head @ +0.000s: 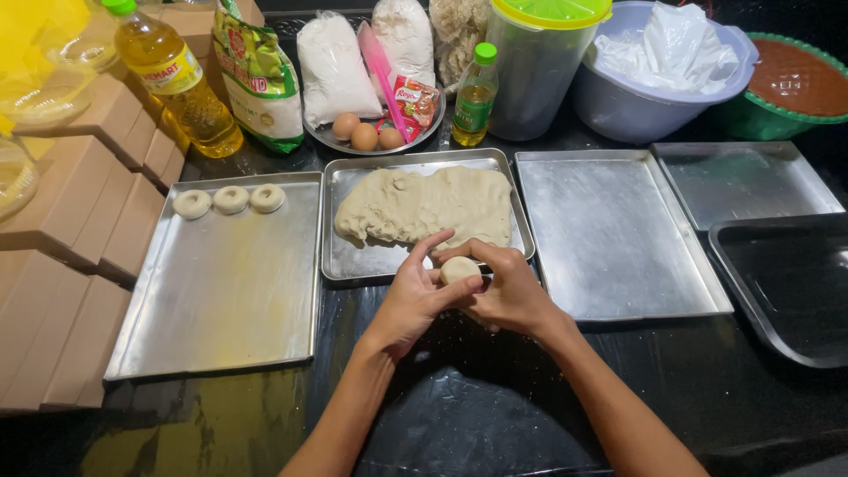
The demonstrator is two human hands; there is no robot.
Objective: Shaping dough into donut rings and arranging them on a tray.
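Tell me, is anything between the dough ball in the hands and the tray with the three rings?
Nothing visible. The dough ball sits between both hands, and the left tray beside them lies bare below its three rings.

Three dough rings [230, 199] are lying on the left tray [221, 291]; the dough mass [424, 208] is sitting in the middle tray [353, 261], with an empty tray [614, 238] on its right.

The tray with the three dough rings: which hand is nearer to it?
Left. The left hand is just right of the tray with the three dough rings; the right hand lies farther right, beyond the dough ball.
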